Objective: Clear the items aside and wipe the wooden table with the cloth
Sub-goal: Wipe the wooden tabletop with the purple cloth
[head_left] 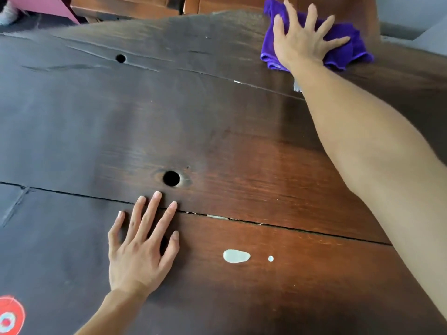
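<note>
A dark wooden table [242, 146] fills the view. It has long cracks and two round knot holes. At its far right edge lies a crumpled purple cloth [348, 52]. My right hand [302, 39] presses flat on the cloth with fingers spread, arm stretched across the table. My left hand [140, 247] rests flat on the wood near the front, fingers apart, holding nothing, just below the larger knot hole [171, 178]. A whitish oval spot [236, 256] and a small dot [270, 258] mark the wood to the right of the left hand.
A red and white round object [9, 315] shows at the bottom left corner. Beyond the far edge stand brown wooden furniture [135, 6] and a pink panel [48, 6]. A smaller knot hole [120, 58] sits at the far left.
</note>
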`<state>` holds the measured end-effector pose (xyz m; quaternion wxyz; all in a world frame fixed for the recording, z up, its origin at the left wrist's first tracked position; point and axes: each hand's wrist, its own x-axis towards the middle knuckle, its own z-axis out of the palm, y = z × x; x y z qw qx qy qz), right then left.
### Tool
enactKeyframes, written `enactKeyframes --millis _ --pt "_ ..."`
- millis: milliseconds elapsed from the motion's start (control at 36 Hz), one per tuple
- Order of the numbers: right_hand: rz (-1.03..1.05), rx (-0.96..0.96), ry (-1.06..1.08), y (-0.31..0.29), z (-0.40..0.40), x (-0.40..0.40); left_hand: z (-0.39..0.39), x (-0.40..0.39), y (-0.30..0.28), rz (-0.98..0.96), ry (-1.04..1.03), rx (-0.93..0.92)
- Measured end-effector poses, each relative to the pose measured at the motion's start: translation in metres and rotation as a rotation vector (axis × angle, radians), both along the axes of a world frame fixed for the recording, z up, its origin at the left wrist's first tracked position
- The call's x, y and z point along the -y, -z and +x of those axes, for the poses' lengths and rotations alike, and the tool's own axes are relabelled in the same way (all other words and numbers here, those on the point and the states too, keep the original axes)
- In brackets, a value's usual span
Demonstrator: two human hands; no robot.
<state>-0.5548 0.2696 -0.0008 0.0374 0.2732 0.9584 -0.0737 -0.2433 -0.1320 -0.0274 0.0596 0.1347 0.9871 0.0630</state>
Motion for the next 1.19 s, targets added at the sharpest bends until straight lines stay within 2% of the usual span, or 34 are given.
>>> enactKeyframes --millis 139,583,1194 --pt "0.044 -0.001 -0.055 0.007 0.025 0.026 0.001 0.001 0.0 -0.005 0.006 0.017" --pt "-0.066 0.08 -0.085 0.015 0.172 0.125 0.001 0.002 -0.001 0.024 0.015 0.041" --pt "-0.357 0.294 -0.122 -0.006 0.337 0.194 0.003 0.005 -0.003 0.096 0.049 0.033"
